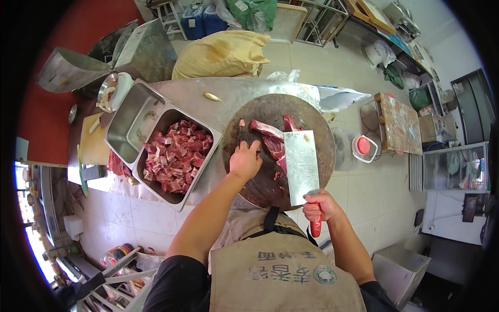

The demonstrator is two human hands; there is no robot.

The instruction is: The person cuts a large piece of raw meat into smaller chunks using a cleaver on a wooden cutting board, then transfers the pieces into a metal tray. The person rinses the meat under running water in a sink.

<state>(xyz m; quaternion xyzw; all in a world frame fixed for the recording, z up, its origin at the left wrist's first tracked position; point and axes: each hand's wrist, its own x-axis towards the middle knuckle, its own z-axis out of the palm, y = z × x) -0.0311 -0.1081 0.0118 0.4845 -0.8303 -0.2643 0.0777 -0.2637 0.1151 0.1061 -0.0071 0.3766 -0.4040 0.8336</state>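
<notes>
A round, dark chopping block [257, 191] lies before me with pieces of raw red meat [274, 147] and small scraps on it. My right hand [320, 206] grips the red handle of a wide cleaver [302, 167], whose blade lies over the block and covers part of the meat. Over the block's left side is my left hand [245, 159], fingers bent; something dark red shows at its fingertips, and I cannot tell whether it is held. To the left, a steel pan [198, 167] is heaped with chopped raw meat [177, 156].
An empty steel pan [134, 117] adjoins the full one. Farther left are a cutting board [91, 142], more raw meat [118, 165] and a bowl [108, 87]. A yellow sack [222, 54] stands beyond the table [187, 87]. Right of the block is a container with a red lid [363, 145].
</notes>
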